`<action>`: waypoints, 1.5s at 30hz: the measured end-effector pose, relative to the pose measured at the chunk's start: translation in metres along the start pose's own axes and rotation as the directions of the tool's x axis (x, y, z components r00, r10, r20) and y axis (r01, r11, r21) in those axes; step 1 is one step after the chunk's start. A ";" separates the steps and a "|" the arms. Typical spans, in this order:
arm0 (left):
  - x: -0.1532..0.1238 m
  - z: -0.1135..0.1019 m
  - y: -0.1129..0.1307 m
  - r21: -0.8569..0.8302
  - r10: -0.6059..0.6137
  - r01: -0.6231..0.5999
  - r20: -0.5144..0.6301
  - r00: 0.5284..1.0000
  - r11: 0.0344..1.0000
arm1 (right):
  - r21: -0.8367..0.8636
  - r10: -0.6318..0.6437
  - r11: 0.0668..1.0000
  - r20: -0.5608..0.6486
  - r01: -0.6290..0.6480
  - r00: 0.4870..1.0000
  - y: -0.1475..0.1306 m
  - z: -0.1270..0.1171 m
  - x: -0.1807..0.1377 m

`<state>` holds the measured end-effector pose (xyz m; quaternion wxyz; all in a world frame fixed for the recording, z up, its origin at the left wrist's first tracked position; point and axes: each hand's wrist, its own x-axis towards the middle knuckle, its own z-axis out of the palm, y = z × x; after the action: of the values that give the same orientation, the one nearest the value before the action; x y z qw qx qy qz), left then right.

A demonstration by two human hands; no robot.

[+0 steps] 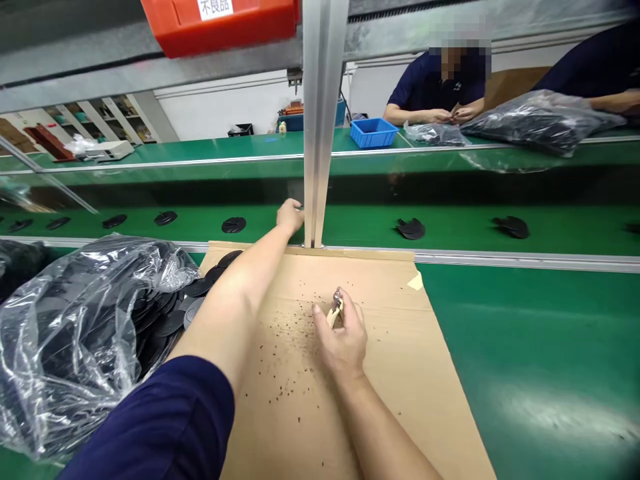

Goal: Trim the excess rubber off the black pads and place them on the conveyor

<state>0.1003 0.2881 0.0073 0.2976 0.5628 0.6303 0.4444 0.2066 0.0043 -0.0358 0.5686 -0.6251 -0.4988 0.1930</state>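
My left hand [290, 215] is stretched forward over the green conveyor belt [350, 227], beside the aluminium post [320, 120]; its fingers are curled down and what they hold, if anything, is hidden. My right hand [343, 333] rests on the cardboard sheet [400, 373], closed around a small cutting tool [336, 308] with pale handles. Small dark trimmings [293, 347] are scattered over the cardboard. A clear plastic bag [75, 333] full of black round parts lies at my left, with loose black discs [200, 293] spilling out by my left forearm.
Several black parts [411, 229] lie spaced along the belt. Across it, another person's hands [453, 115] work near a blue bin [373, 132] and more bags of black parts [535, 120]. A red bin [225, 27] hangs overhead.
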 end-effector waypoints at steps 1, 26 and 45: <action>-0.005 -0.012 0.001 0.038 0.027 -0.024 -0.087 0.996 0.999 | 0.019 0.020 1.000 -0.025 -0.020 0.999 0.001 0.001 0.000; -0.295 -0.113 -0.030 -0.015 0.868 -0.869 0.068 0.492 0.494 | 0.603 0.169 0.646 0.485 -0.468 0.858 -0.032 -0.006 -0.025; -0.285 -0.127 -0.032 -0.611 -0.054 0.361 0.461 0.886 0.704 | 0.315 -0.262 0.939 0.385 0.141 0.885 -0.024 -0.018 -0.019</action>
<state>0.0293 -0.0167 -0.0028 0.6573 0.4171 0.4063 0.4784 0.2033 -0.0248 -0.0156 0.5467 -0.4267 -0.6401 0.3307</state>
